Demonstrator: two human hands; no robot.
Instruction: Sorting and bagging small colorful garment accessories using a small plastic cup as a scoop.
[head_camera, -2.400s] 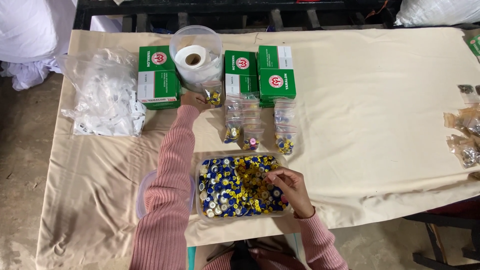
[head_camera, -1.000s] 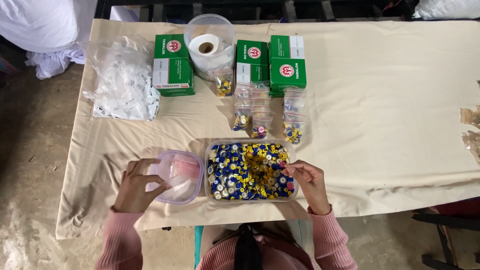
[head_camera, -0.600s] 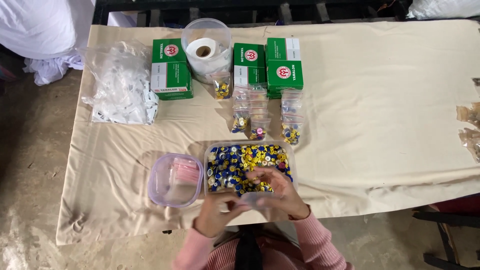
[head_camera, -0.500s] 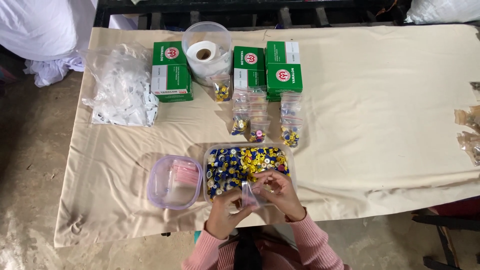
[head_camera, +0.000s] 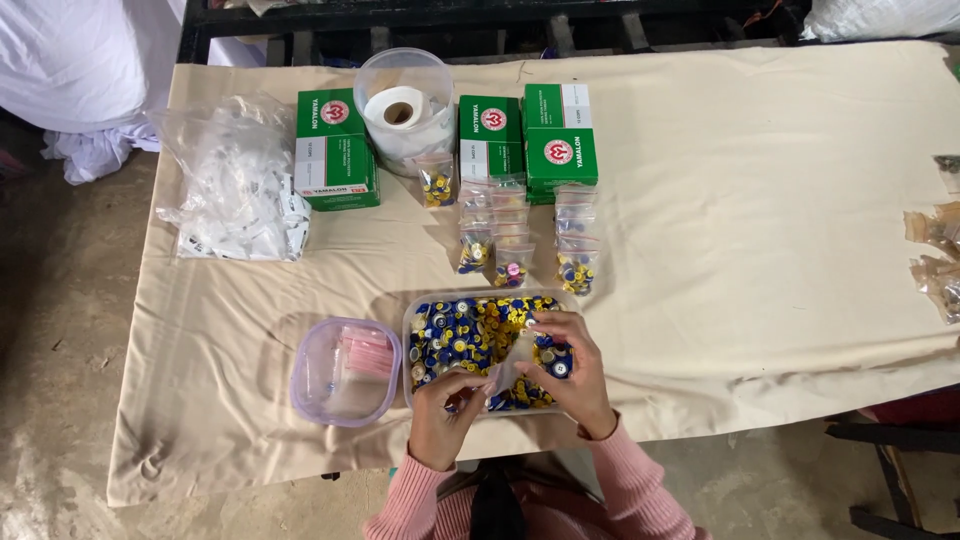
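Observation:
A clear tray (head_camera: 413, 318) full of blue and yellow caps sits on the cloth in front of me. Both hands hold a small clear zip bag (head_camera: 514, 362) open above the tray. My left hand (head_camera: 445, 408) pinches the bag's left edge at the tray's near side. My right hand (head_camera: 563, 366) grips its right edge over the caps. Left of the tray stands a purple-rimmed tub (head_camera: 345, 372) holding empty zip bags.
Small filled bags (head_camera: 512, 242) lie in rows beyond the tray. Behind them stand green boxes (head_camera: 336, 148), a round clear tub with a tape roll (head_camera: 404, 108) and a heap of plastic bags (head_camera: 234, 178). More packets (head_camera: 940, 260) lie at the right table edge.
My left hand came back from the far filled bags to the purple tub, then both hands met over the tray with a small clear bag held between them.

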